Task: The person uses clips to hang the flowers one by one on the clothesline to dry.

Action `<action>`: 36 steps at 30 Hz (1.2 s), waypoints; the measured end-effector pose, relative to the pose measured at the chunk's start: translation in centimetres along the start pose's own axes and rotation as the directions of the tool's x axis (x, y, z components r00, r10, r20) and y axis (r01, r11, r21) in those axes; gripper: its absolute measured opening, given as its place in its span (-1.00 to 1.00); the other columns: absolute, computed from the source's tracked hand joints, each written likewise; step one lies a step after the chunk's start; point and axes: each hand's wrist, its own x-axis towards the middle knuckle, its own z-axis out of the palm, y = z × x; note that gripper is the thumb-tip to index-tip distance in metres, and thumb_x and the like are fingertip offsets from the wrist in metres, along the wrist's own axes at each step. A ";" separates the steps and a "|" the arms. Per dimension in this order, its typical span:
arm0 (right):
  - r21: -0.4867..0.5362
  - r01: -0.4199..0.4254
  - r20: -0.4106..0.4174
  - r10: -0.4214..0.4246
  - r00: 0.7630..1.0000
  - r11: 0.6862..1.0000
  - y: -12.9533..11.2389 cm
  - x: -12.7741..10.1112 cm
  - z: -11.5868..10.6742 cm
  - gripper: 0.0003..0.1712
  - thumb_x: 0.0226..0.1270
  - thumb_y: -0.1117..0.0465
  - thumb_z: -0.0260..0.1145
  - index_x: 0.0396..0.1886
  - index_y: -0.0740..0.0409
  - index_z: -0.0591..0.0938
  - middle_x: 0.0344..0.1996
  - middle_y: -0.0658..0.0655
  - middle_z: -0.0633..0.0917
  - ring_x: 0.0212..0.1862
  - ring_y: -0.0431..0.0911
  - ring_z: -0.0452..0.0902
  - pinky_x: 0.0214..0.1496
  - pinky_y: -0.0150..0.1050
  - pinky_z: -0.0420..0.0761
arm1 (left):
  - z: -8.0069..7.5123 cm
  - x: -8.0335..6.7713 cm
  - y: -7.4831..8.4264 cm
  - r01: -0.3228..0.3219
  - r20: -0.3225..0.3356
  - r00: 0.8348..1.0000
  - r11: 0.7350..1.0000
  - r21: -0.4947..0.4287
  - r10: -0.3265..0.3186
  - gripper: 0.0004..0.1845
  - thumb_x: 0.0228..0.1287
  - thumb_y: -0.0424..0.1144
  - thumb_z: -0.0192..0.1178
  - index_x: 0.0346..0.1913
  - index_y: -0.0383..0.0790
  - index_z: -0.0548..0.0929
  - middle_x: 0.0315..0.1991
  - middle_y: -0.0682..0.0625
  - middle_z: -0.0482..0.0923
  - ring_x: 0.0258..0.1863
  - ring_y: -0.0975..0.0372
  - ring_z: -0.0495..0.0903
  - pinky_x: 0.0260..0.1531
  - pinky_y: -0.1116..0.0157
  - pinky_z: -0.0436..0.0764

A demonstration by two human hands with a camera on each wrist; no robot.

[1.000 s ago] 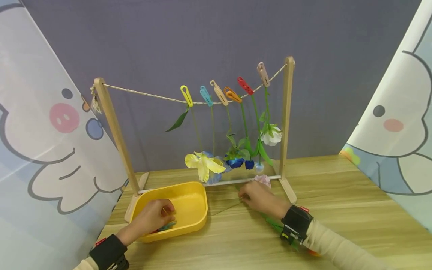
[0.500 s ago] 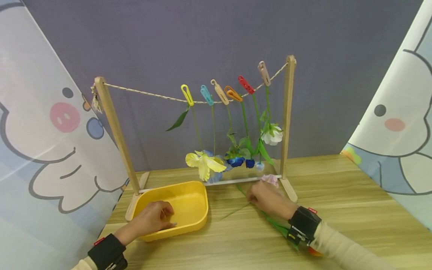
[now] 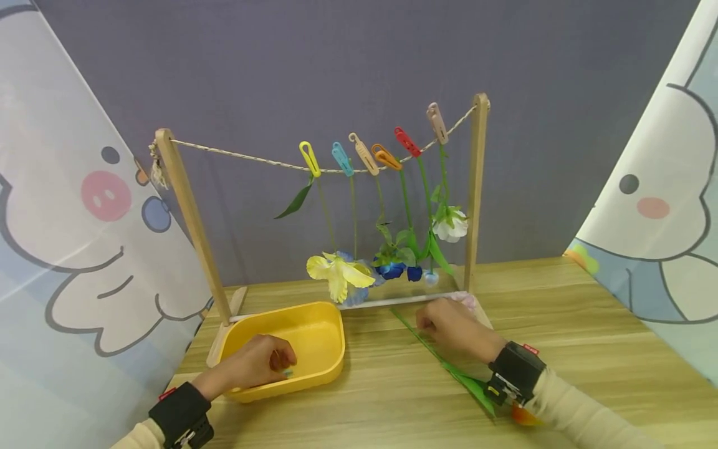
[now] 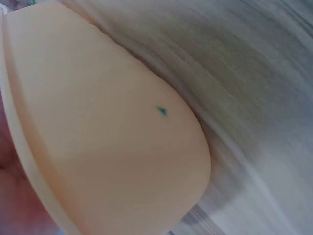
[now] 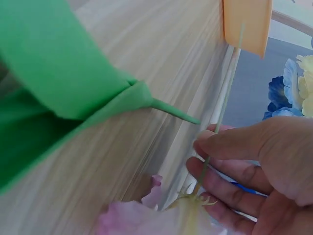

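My left hand (image 3: 282,363) is inside the yellow tray (image 3: 331,324), its fingers curled over a small teal peg (image 3: 287,373) that barely shows. In the left wrist view only the tray's outer wall (image 4: 107,147) and blurred table appear. My right hand (image 3: 427,324) pinches the thin green stem (image 5: 227,83) of a pink flower (image 3: 469,301) that lies on the table by the rack's right foot. In the right wrist view the right hand (image 5: 205,147) has thumb and fingers closed on the stem, with the pink flower (image 5: 127,218) just below. A long green leaf (image 3: 449,369) trails under that wrist.
A wooden rack (image 3: 191,218) carries a string with several coloured pegs (image 3: 373,156). Flowers hang head-down from them, among them a yellow one (image 3: 339,271) and a white one (image 3: 451,226). An orange object (image 3: 524,416) lies by my right forearm. Cartoon-printed screens flank the table.
My right hand has drawn the pink flower to the right, toward the rack's right foot, and the stem and leaf now point more diagonally. My left hand has curled tighter in the tray.
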 end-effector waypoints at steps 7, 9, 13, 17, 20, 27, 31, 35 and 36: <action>0.009 0.029 -0.010 -0.029 1.000 1.000 -0.1 -0.1 -0.2 -0.68 0.11 0.54 0.42 -0.56 0.03 0.63 -0.59 -0.14 0.54 -0.48 -0.32 0.34 -0.46 -0.41 0.41 | 0.2 0.2 0.1 0.006 -0.027 1.000 0.999 0.040 -0.005 -0.81 0.18 -0.18 0.54 -0.20 -0.12 0.77 -0.33 0.12 0.69 -0.41 0.42 0.57 -0.39 0.38 0.65; 0.018 0.024 -0.006 -0.024 1.000 1.000 -0.1 -0.1 -0.3 -0.69 0.15 0.52 0.43 -0.56 0.03 0.61 -0.60 -0.15 0.50 -0.49 -0.32 0.31 -0.46 -0.41 0.37 | 0.2 0.2 0.0 0.007 -0.043 0.999 0.998 0.063 -0.004 -0.77 0.14 -0.18 0.57 -0.20 -0.15 0.76 -0.34 0.10 0.68 -0.41 0.39 0.58 -0.41 0.39 0.64; 0.034 0.013 -0.003 -0.013 1.000 0.999 -0.4 -0.1 -0.4 -0.71 0.18 0.47 0.44 -0.54 0.02 0.61 -0.59 -0.19 0.47 -0.50 -0.33 0.30 -0.48 -0.42 0.36 | 0.3 0.0 0.0 0.012 -0.044 0.999 0.995 0.100 -0.007 -0.73 0.08 -0.21 0.60 -0.21 -0.18 0.75 -0.37 0.09 0.64 -0.43 0.34 0.59 -0.43 0.40 0.63; 0.006 0.016 -0.016 -0.016 1.000 1.000 -0.7 0.0 -0.5 -0.67 0.18 0.46 0.44 -0.57 -0.03 0.57 -0.60 -0.22 0.43 -0.51 -0.34 0.28 -0.49 -0.42 0.32 | 0.3 0.0 0.3 0.034 -0.035 0.999 0.994 0.100 -0.031 -0.75 0.11 -0.21 0.58 -0.22 -0.17 0.74 -0.40 0.11 0.61 -0.44 0.33 0.54 -0.43 0.39 0.59; -0.031 0.034 -0.034 -0.035 0.999 0.999 -0.9 0.1 -0.7 -0.65 0.15 0.45 0.45 -0.59 -0.06 0.56 -0.61 -0.22 0.41 -0.51 -0.33 0.27 -0.49 -0.41 0.31 | 0.2 0.1 0.5 0.049 -0.032 0.998 0.994 0.100 -0.046 -0.77 0.13 -0.22 0.57 -0.22 -0.18 0.74 -0.41 0.12 0.60 -0.45 0.34 0.52 -0.43 0.38 0.57; -0.088 0.056 -0.068 -0.062 0.996 0.995 -2.0 0.7 -2.0 -0.72 0.20 0.39 0.51 -0.43 -0.14 0.73 -0.45 -0.18 0.71 -0.40 -0.35 0.58 -0.40 -0.40 0.57 | -0.9 0.2 1.0 0.035 -0.063 0.997 0.998 0.048 -0.032 -0.83 0.19 -0.33 0.50 -0.24 -0.25 0.70 -0.38 0.13 0.63 -0.44 0.39 0.57 -0.44 0.38 0.62; -0.064 0.079 -0.074 -0.084 0.994 0.995 -3.1 1.1 -2.9 -0.74 0.22 0.37 0.53 -0.41 -0.12 0.71 -0.46 -0.18 0.70 -0.43 -0.37 0.54 -0.40 -0.42 0.54 | -1.3 0.3 1.0 0.048 -0.102 0.994 0.998 0.049 -0.042 -0.85 0.22 -0.36 0.46 -0.22 -0.27 0.69 -0.38 0.13 0.62 -0.44 0.38 0.58 -0.45 0.39 0.63; -0.043 0.102 -0.077 -0.105 0.991 0.994 -4.5 1.5 -3.6 -0.71 0.25 0.39 0.50 -0.44 -0.12 0.66 -0.49 -0.18 0.65 -0.47 -0.37 0.47 -0.42 -0.42 0.50 | -1.4 0.3 1.1 0.069 -0.124 0.990 0.997 0.043 -0.064 -0.84 0.23 -0.35 0.46 -0.19 -0.29 0.70 -0.38 0.14 0.62 -0.44 0.39 0.58 -0.44 0.39 0.63; -0.039 0.108 -0.079 -0.111 0.991 0.993 -4.9 1.6 -3.7 -0.72 0.25 0.39 0.50 -0.42 -0.11 0.68 -0.48 -0.17 0.67 -0.45 -0.36 0.50 -0.41 -0.42 0.52 | -1.4 0.2 1.1 0.075 -0.132 0.989 0.996 0.045 -0.068 -0.83 0.24 -0.34 0.46 -0.18 -0.29 0.70 -0.38 0.14 0.63 -0.44 0.39 0.59 -0.44 0.39 0.63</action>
